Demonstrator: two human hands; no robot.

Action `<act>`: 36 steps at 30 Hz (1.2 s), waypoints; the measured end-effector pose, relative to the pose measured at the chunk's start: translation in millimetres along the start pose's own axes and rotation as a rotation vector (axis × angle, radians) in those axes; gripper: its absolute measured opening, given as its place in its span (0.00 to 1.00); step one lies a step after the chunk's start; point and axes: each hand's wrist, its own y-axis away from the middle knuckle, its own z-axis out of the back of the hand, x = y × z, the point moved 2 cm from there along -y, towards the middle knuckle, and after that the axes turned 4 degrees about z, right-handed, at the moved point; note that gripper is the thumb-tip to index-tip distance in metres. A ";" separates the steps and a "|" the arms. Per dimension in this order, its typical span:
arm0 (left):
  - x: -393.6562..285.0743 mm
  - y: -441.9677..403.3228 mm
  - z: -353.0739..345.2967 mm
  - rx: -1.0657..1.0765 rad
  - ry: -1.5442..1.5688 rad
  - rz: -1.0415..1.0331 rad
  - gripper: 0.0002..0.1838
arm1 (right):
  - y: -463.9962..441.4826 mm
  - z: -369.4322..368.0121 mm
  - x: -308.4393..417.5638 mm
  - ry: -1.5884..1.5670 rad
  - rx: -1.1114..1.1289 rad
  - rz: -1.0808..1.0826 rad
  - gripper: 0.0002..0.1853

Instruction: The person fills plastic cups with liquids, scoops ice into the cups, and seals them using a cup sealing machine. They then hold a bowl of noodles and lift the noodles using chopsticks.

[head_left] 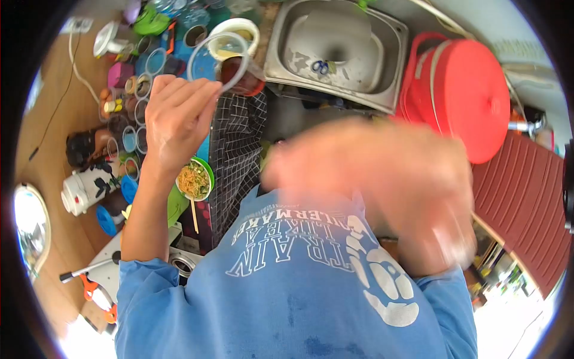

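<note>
My left hand (179, 113) is closed at the near side of a clear round container (246, 66), its fingers wrapped by the rim. The container is tilted, and something reddish-brown shows in its lower part. Just behind it stands a white tub (253, 37) with yellowish contents. My right hand (359, 158) is smeared by motion in front of my chest, below the sink, so its fingers cannot be made out. Below my left wrist, a green-rimmed bowl of noodles (194, 179) has chopsticks (195, 215) beside it.
A steel sink (394, 66) with blue-handled scissors (321, 67) lies ahead. To its right stands a red lidded bucket (472, 99). Several cups and a white flask (89, 188) crowd the left side. A dark checked cloth (230, 149) hangs at the counter edge.
</note>
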 end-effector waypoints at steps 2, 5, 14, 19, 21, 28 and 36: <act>-38.7 -24.3 -6.0 0.015 0.034 -0.130 0.10 | 25.0 26.6 -15.4 0.254 -0.355 -0.255 0.17; -99.1 -53.1 -27.8 -0.013 0.152 -0.436 0.15 | 78.6 80.2 -62.2 0.895 -0.481 -0.029 0.35; -293.3 -132.1 -112.0 0.207 0.685 -0.911 0.14 | 254.2 152.9 -36.1 0.744 -0.903 0.020 0.40; -349.4 -229.3 -210.1 0.013 0.793 -0.516 0.15 | 348.1 170.7 -22.4 0.787 -1.130 0.057 0.37; -368.7 -282.6 -277.3 -0.129 0.448 -0.504 0.21 | 374.5 168.7 -16.1 0.862 -1.218 0.057 0.37; -416.8 -344.3 -360.1 0.194 0.219 -0.394 0.26 | 445.5 146.0 -29.5 0.677 -1.485 -0.035 0.36; -409.7 -368.4 -275.2 -0.042 0.622 -0.442 0.21 | 478.9 118.2 -48.9 0.491 -1.803 0.114 0.37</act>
